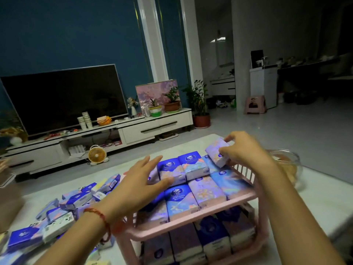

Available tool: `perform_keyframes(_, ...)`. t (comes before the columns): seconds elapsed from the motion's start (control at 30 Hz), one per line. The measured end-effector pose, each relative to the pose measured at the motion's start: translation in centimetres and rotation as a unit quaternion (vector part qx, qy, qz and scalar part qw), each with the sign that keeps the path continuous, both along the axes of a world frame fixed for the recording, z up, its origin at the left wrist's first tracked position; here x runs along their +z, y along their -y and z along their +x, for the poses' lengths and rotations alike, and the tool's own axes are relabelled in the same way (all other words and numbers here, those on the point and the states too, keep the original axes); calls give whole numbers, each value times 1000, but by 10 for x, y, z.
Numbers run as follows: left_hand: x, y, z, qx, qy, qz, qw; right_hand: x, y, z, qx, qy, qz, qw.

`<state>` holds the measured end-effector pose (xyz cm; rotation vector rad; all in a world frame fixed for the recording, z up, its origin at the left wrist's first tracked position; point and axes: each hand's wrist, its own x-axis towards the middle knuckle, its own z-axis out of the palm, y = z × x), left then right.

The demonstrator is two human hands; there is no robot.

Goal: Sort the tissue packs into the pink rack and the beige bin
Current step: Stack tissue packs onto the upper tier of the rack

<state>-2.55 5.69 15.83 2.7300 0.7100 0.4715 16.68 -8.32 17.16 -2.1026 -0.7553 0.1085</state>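
Two-tiered pink rack (149, 233); right hand (246, 152) pinches one pack (216, 153).

Blue tissue packs (181, 203) fill the pink rack (141, 235); loose packs (74, 199) lie left.

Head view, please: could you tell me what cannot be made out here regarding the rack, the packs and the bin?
Beige bin: not identifiable in the head view; beyond the frame edges if present.
Lower-shelf packs: shaded by the pink rack's top shelf, print unreadable.
Packs beneath the left hand: covered by it.
Loose packs: pile cut off at the bottom-left edge, blurred.
Glass jar: partly behind the right arm; contents blurred.
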Motion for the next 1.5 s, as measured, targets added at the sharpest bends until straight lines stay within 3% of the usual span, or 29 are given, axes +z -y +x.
perform_keyframes(0.17,-6,2,6,7,-40,35,999,-5,-11,-3,2,78,-98,992)
perform_keyframes(0.43,-9,0,7,16,-31,49,998,-7,-13,-7,-8,152,-183,971)
perform_keyframes(0.57,-11,0,7,17,-35,57,998,-7,-12,-11,-17,183,-170,968)
perform_keyframes(0.67,-11,1,7,22,-45,57,997,-1,-10,-16,29,230,-91,969)
perform_keyframes(0.73,-12,0,7,15,-49,54,997,2,-7,-23,146,169,-45,974)
perform_keyframes(0.83,-15,-4,7,8,-60,48,997,-3,-3,-28,242,119,-119,955)
perform_keyframes(1.4,-20,-11,16,27,-124,93,988,-18,-14,-22,208,188,-165,946)
perform_keyframes(1.5,-16,-4,14,29,-74,33,996,-19,-12,-21,220,173,-130,951)
